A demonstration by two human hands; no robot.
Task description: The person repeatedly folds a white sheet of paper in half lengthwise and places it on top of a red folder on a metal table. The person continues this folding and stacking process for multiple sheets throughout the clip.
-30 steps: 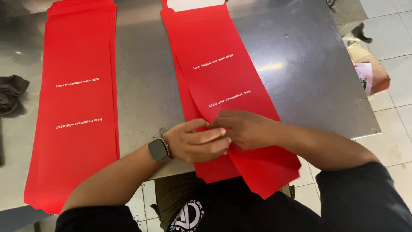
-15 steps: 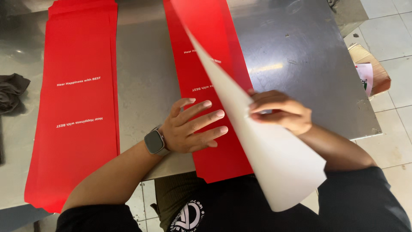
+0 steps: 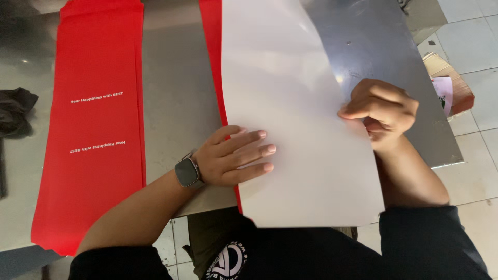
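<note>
Head view: right hand (image 3: 383, 110) fingers pinch right edge of white-backed sheet (image 3: 295, 129), lifting it off steel tabletop (image 3: 179, 98). Left hand (image 3: 231, 158) fingers spread flat, released, pressing sheet's left edge to steady it. Red stack (image 3: 98, 119) lies well left; dark cloth (image 3: 15, 111) at far edge.

The white sheet (image 3: 290, 119) covers nearly all of the red stack (image 3: 212, 57) beneath it, and both run off the top edge. The right hand (image 3: 381, 109) pinches the sheet's edge, its fingertips curled out of sight. The dark cloth (image 3: 15, 111) is cut off at the left.
</note>
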